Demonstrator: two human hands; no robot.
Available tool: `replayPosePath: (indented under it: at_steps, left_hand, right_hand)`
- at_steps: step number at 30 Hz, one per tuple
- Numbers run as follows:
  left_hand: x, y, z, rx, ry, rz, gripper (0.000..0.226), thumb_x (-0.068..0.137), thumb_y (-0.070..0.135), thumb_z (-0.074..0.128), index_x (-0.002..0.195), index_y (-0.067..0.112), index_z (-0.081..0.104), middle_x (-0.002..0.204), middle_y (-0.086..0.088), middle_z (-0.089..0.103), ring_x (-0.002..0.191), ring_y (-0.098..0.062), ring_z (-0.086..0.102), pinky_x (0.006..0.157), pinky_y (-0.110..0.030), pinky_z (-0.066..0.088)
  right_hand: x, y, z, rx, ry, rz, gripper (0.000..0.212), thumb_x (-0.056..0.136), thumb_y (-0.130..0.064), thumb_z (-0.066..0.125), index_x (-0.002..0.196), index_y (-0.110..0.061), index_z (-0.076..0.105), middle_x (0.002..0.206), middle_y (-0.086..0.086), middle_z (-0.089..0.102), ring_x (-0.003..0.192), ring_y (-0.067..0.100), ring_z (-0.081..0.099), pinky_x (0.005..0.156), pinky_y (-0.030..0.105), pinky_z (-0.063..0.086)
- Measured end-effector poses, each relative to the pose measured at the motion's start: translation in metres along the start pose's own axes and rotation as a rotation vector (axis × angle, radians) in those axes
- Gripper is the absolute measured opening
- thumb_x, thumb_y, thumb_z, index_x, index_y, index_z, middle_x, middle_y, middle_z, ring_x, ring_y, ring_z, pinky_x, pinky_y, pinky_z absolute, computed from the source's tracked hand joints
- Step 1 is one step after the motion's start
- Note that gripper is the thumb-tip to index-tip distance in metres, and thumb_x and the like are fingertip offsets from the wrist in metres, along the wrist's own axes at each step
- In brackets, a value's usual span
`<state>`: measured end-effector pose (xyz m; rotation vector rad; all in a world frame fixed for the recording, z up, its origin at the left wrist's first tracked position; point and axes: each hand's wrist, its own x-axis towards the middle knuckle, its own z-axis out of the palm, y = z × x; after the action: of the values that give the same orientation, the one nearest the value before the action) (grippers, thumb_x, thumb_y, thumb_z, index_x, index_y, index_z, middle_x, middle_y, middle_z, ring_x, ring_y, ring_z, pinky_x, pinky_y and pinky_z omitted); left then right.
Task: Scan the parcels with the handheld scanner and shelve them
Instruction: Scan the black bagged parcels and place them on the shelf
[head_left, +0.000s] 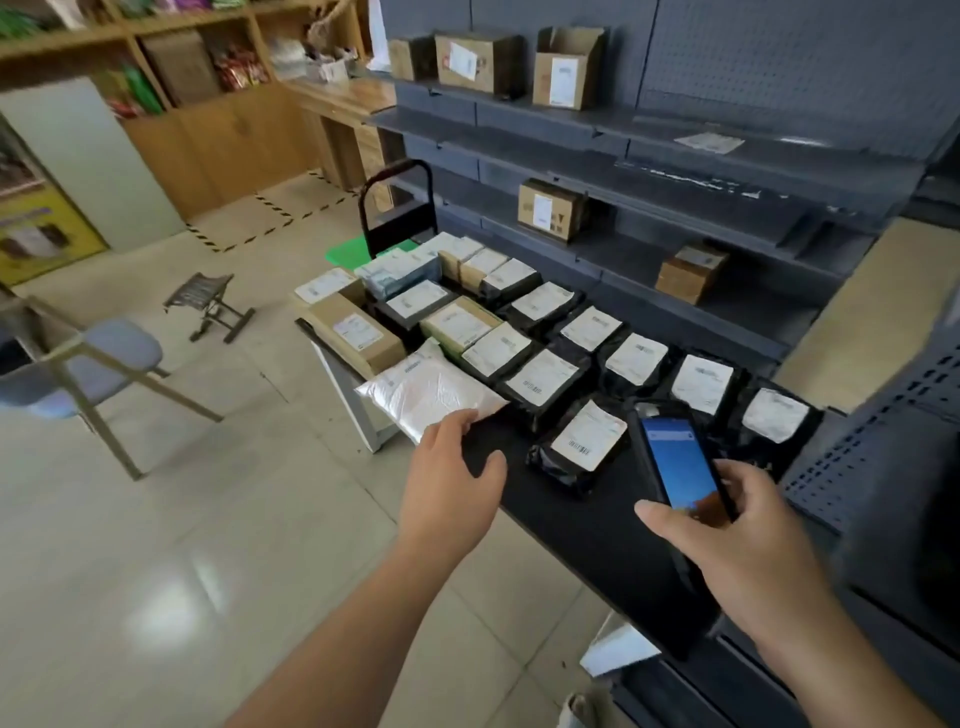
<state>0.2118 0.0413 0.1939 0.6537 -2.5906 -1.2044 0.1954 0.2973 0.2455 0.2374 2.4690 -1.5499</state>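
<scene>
While right hand (748, 545) grips the scanner (675, 467), left hand (447, 478) hovers spread over the white mailer (426, 389). Looks soft, light, slippery; pinch its 6 o'clock edge.

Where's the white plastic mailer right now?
In the head view the white plastic mailer lies at the black table's near left edge, just below the long brown box; the left hand touches its near edge.

Five cardboard boxes (563, 70) on the grey shelves (675, 171); one white padded parcel (426, 389) at the desk's (582, 525) near edge; one scanner (675, 467); two hands (447, 488).
</scene>
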Motion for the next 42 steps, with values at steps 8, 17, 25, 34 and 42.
replayPosePath:
  at_steps: [8, 17, 25, 34, 42]
  left_hand:
    - [0.08, 0.0, 0.031, 0.021, -0.114, -0.107, 0.058, 0.1, 0.039, 0.061, 0.153, 0.036, 0.038, 0.145, 0.011, 0.048, 0.103, 0.001, 0.054, 0.084, -0.023, 0.046]
    - [0.162, 0.005, 0.093, 0.108, -0.318, -0.167, 0.056, 0.097, 0.042, 0.059, 0.15, 0.038, 0.039, 0.137, 0.014, 0.051, 0.111, -0.007, 0.053, 0.092, -0.039, 0.058]
    - [0.227, -0.007, 0.166, 0.194, -0.578, -0.139, 0.05, 0.099, 0.035, 0.06, 0.147, 0.024, 0.049, 0.133, 0.009, 0.059, 0.105, -0.005, 0.058, 0.086, -0.024, 0.046]
    - [0.285, -0.041, 0.247, 0.304, -0.873, -0.153, 0.066, 0.104, 0.033, 0.05, 0.164, 0.013, 0.03, 0.159, -0.007, 0.048, 0.129, -0.023, 0.058, 0.085, -0.029, 0.047]
    - [0.29, -0.057, 0.304, 0.446, -0.931, -0.274, 0.054, 0.105, 0.017, 0.039, 0.158, 0.006, 0.031, 0.154, -0.014, 0.049, 0.128, -0.034, 0.057, 0.096, -0.043, 0.051]
  right_hand:
    - [0.089, -0.017, 0.021, 0.066, -0.008, 0.027, 0.063, 0.076, -0.034, 0.091, 0.123, -0.027, 0.05, 0.101, -0.006, 0.065, 0.086, 0.011, 0.064, 0.064, 0.027, 0.045]
    - [0.173, -0.015, 0.033, 0.105, 0.011, 0.161, 0.063, 0.074, -0.036, 0.093, 0.118, -0.029, 0.048, 0.101, -0.007, 0.063, 0.087, 0.01, 0.064, 0.067, 0.029, 0.049]
    - [0.197, 0.014, 0.051, 0.057, 0.08, 0.357, 0.067, 0.074, -0.039, 0.093, 0.12, -0.033, 0.044, 0.098, -0.006, 0.067, 0.086, 0.009, 0.065, 0.067, 0.024, 0.047]
    - [0.208, 0.037, 0.099, 0.103, 0.204, 0.637, 0.077, 0.073, -0.041, 0.092, 0.129, -0.035, 0.039, 0.103, -0.008, 0.066, 0.088, 0.002, 0.063, 0.067, 0.018, 0.043]
    - [0.2, 0.052, 0.125, 0.139, 0.281, 0.754, 0.083, 0.071, -0.041, 0.093, 0.136, -0.034, 0.041, 0.102, -0.014, 0.066, 0.089, 0.001, 0.063, 0.071, 0.019, 0.043]
